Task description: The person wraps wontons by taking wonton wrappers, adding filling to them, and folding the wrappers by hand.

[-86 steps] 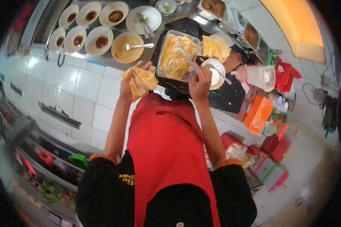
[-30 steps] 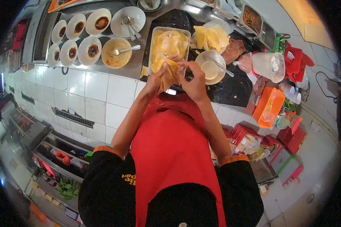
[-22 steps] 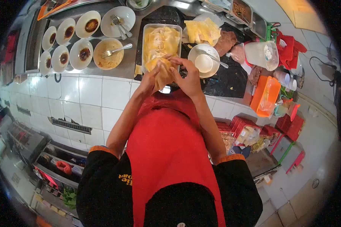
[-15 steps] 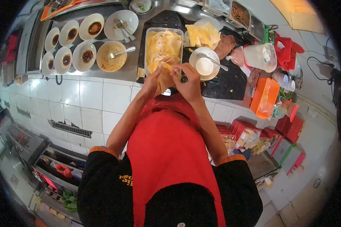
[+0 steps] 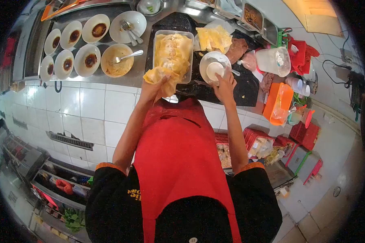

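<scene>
My left hand [image 5: 153,88] is closed on a yellow dumpling wrapper [image 5: 162,77], gathered and folded above the near end of a clear plastic tub [image 5: 155,48]. Folded yellow dumplings [image 5: 171,50] fill that tub in overlapping rows. My right hand [image 5: 225,86] reaches to a small white cup [image 5: 213,70], with a fingertip at its near rim and the fingers apart. This cup sits inside a wider white bowl [image 5: 205,60], where a metal utensil [image 5: 234,72] also lies. Flat yellow wrappers [image 5: 215,38] are stacked behind the bowl. Whatever is inside the wrapper is hidden.
Several white bowls with dark sauce [image 5: 90,60] stand at the left. Nearby are a bowl with a fork [image 5: 117,67] and one with cutlery [image 5: 127,20]. At the right are a plastic container of white powder [image 5: 273,61] and an orange basket [image 5: 278,101].
My right hand has left the wrapper and moved right to the small white cup. My left hand still holds the wrapper and has shifted slightly left.
</scene>
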`<state>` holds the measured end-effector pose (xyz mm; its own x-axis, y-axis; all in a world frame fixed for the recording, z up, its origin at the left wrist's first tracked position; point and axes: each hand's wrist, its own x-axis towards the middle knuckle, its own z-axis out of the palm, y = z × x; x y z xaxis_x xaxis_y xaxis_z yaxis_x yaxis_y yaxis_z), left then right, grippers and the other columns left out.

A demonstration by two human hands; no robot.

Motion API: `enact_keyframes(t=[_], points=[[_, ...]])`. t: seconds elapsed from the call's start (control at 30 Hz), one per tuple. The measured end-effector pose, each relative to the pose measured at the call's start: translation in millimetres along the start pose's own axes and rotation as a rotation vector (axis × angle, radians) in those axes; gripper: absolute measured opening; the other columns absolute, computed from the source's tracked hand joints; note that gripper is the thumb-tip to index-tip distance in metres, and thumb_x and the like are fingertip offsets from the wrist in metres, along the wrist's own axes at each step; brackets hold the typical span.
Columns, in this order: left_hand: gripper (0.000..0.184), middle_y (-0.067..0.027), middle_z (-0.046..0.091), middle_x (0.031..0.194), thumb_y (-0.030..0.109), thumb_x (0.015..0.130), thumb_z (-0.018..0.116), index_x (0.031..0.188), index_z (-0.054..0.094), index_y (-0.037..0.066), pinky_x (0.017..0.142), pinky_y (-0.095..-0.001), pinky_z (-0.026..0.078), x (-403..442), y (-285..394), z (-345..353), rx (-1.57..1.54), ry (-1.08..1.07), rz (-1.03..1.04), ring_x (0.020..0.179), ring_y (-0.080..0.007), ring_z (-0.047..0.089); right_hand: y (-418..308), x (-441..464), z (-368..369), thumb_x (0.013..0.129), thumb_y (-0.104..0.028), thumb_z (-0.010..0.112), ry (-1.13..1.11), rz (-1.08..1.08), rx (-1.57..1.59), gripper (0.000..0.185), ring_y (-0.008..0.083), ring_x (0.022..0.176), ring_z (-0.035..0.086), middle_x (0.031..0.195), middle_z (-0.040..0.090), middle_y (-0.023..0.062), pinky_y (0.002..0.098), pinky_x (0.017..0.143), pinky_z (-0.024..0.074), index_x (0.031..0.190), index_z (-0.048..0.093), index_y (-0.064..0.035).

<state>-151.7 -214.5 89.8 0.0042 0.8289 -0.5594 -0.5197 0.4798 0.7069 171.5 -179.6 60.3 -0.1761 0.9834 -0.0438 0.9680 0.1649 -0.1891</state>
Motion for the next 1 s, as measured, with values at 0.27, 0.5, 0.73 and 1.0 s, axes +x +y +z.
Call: enact_keyframes(t=[0.27, 0.5, 0.73, 1.0], points=[[0.047, -0.0103, 0.070, 0.121, 0.012, 0.090, 0.081, 0.130, 0.059, 0.001, 0.087, -0.0330, 0.060, 4.8, -14.7, 5.0, 0.017, -0.012, -0.030, 0.106, -0.0195, 0.071, -85.3, 7.0, -61.2, 0.089, -0.039, 0.077, 0.114, -0.213, 0.516, 0.040, 0.0392, 0.146, 0.033, 0.160, 0.035, 0.0219, 0.0503, 0.120, 0.0224, 0.125, 0.073, -0.0221], [0.050, -0.0099, 0.070, 0.122, 0.010, 0.088, 0.082, 0.131, 0.059, 0.000, 0.092, -0.0315, 0.057, 1.1, -18.3, 12.7, 0.124, -0.093, 0.117, 0.110, -0.0173, 0.068, -130.7, 16.9, -62.7, 0.092, -0.035, 0.074, 0.093, -0.416, 0.474, 0.036, 0.0379, 0.143, 0.039, 0.157, 0.041, 0.0196, 0.0460, 0.117, 0.0283, 0.126, 0.073, -0.0220], [0.048, -0.0089, 0.070, 0.120, 0.016, 0.090, 0.080, 0.130, 0.060, 0.000, 0.090, -0.0311, 0.057, 0.5, -20.9, 5.3, 0.031, -0.077, 0.108, 0.107, -0.0183, 0.069, -116.2, 10.1, -38.1, 0.093, -0.007, 0.075, -0.183, -0.073, 1.082, 0.032, 0.0155, 0.098, 0.069, 0.107, 0.074, 0.0101, 0.0305, 0.086, 0.0545, 0.124, 0.070, -0.0019], [0.053, -0.0106, 0.064, 0.131, 0.028, 0.097, 0.073, 0.139, 0.052, 0.002, 0.088, -0.0316, 0.058, -14.9, 5.5, 14.9, -0.195, -0.091, -0.078, 0.110, -0.0199, 0.068, -138.7, 8.3, -41.9, 0.090, 0.004, 0.074, -0.077, 0.160, 1.385, 0.023, 0.0133, 0.092, 0.071, 0.102, 0.075, 0.0103, 0.0260, 0.084, 0.0566, 0.113, 0.069, 0.0056]])
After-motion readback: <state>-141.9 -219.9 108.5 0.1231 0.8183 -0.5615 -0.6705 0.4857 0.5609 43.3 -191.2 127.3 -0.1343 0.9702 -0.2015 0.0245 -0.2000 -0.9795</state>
